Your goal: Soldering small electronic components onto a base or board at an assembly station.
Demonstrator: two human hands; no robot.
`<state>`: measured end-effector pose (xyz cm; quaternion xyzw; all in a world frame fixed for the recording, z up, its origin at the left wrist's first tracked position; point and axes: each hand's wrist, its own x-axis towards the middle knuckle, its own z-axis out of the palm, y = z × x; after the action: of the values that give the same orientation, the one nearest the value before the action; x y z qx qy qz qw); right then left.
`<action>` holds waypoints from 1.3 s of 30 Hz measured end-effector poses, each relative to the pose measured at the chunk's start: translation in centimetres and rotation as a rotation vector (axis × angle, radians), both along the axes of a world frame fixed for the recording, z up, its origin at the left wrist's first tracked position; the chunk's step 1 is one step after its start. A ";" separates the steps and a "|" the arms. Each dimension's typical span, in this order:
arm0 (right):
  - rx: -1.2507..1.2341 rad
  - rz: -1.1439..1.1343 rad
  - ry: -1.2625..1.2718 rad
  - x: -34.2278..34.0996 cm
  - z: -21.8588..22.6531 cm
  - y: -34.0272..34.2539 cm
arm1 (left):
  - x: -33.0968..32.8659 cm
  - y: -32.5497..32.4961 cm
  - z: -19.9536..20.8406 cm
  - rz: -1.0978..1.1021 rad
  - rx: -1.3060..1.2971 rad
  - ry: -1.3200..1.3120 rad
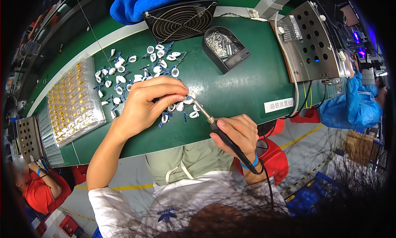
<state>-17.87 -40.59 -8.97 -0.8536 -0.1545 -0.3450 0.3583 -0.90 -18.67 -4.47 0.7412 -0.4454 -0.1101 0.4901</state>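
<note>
My right hand (239, 135) is wrapped round the black handle of a soldering iron (225, 140). The iron's metal tip points up and left, meeting a small white part with a bit of blue (189, 98). My left hand (154, 97) pinches that part between thumb and fingertips, just above the green bench. Whether the tip touches it I cannot tell. Many like white oval pieces with dark round faces and short blue wires (119, 90) lie scattered behind and left of my left hand, with several more (180, 106) under the fingertips.
A clear blister tray of yellow-gold parts (74, 100) stands at the left. Toward the back are a black fan (181, 21), a blue cloth (144, 5) and a black bin of silvery wire (214, 56). A perforated metal box (307, 44) is at right. Co-workers sit at both sides.
</note>
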 end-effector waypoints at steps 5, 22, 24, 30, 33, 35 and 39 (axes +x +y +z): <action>0.070 0.001 -0.037 -0.1 -0.1 -0.1 | 0.0 0.0 0.0 0.001 0.006 -0.004; 0.060 0.006 -0.010 0.0 -0.1 -0.1 | -0.4 -0.5 -0.1 0.010 -0.001 -0.092; 0.057 0.003 -0.010 0.0 -0.1 0.0 | -0.4 -0.5 -0.1 0.007 -0.008 -0.104; 0.044 -0.003 -0.016 0.1 -0.2 0.0 | -0.5 -0.6 -0.3 0.007 -0.028 -0.121; 0.038 -0.005 -0.011 0.0 -0.1 0.0 | -0.6 -0.6 -0.3 0.010 -0.029 -0.134; 0.033 -0.006 -0.009 0.0 -0.1 0.1 | -0.6 -0.6 -0.4 0.005 -0.032 -0.137; 0.034 -0.003 -0.009 0.0 -0.1 0.0 | -0.6 -0.7 -0.5 0.017 -0.042 -0.165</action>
<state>-17.86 -40.56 -9.06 -0.8461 -0.1488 -0.3521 0.3716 -1.49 -19.38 -4.98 0.7411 -0.4801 -0.0349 0.4680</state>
